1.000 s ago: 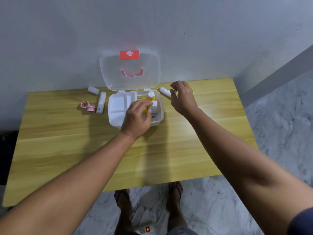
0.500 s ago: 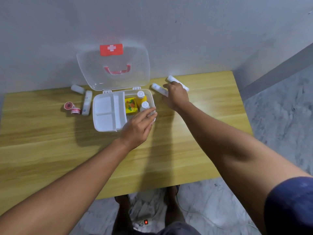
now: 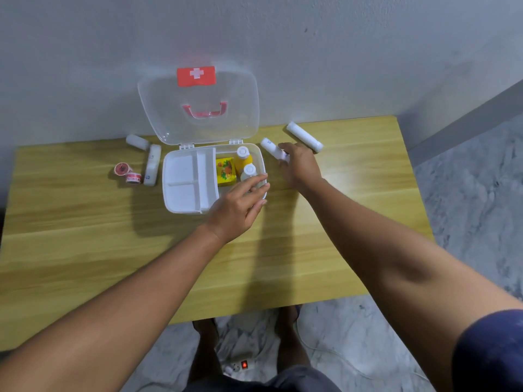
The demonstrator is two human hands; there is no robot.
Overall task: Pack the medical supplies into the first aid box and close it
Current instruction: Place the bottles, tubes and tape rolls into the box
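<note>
Right of centre in the frame, the right hand [image 3: 300, 168] had its fingers [image 3: 284, 158] closing on the white cylindrical gauze roll [image 3: 273, 148], lying diagonally on the table [image 3: 353, 222] just right of the open white plastic first aid box [image 3: 169, 193], while the left hand [image 3: 237, 210] rested open-fingered on the box's near right rim.

Wooden worktop [image 3: 339, 227], pale yellow grain, far edge against grey wall. On it: white first aid box [image 3: 181, 206], lid open and upright, near middle of far edge. Left of box: white roll [image 3: 152, 164] just beside it, second white roll [image 3: 137, 141] behind, two small red tape rolls [image 3: 128, 173] touching each other. Right of box: white roll [image 3: 272, 148], another [image 3: 304, 136] farther right.
</note>
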